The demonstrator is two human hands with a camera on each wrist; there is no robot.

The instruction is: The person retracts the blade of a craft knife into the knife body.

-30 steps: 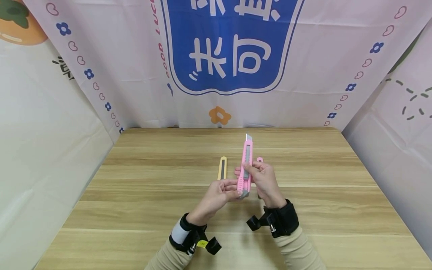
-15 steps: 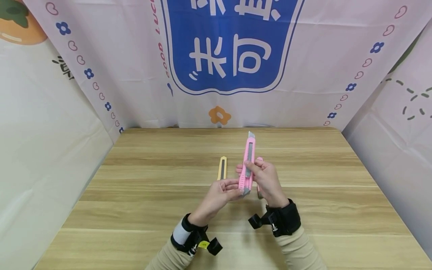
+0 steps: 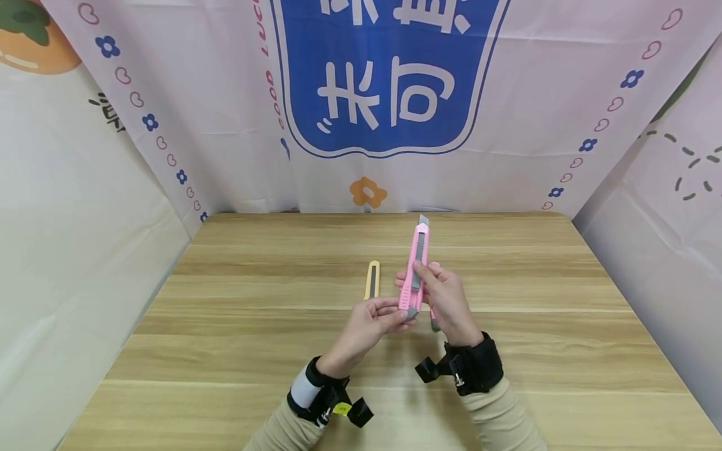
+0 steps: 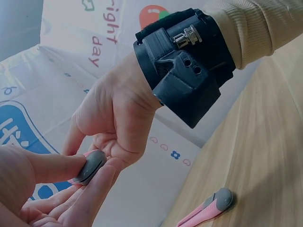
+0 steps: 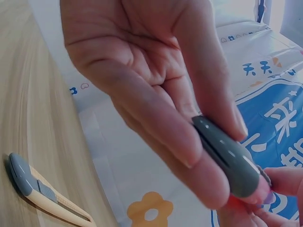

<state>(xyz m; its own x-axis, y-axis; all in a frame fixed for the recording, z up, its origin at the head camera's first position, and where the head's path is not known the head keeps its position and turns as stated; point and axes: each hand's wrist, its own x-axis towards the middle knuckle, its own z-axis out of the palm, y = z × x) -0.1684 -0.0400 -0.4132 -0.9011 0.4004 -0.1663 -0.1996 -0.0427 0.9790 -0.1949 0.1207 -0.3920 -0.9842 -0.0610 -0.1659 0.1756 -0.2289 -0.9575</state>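
A pink utility knife (image 3: 412, 291) with a grey end cap is held up above the table, blade tip pointing away. My left hand (image 3: 363, 324) pinches its grey end cap (image 4: 91, 166) between thumb and fingers. My right hand (image 3: 449, 307) grips the knife's body from the right, thumb on the grey slider (image 3: 416, 281). A short piece of blade (image 3: 423, 220) sticks out at the top. Beneath the right hand a second pink utility knife (image 4: 212, 208) lies on the table, mostly hidden in the head view. A yellow utility knife (image 3: 372, 279) lies beyond the left hand.
The wooden table (image 3: 225, 326) stretches to both sides of the hands. A printed cloth (image 3: 237, 156) hangs behind it, with more pale cloth at the left and right. Each wrist wears a black camera mount, such as the right mount (image 3: 474, 363).
Both hands have carried the pink knife slightly up and to the right, away from me. The grips look the same. The knives on the table have stayed put.
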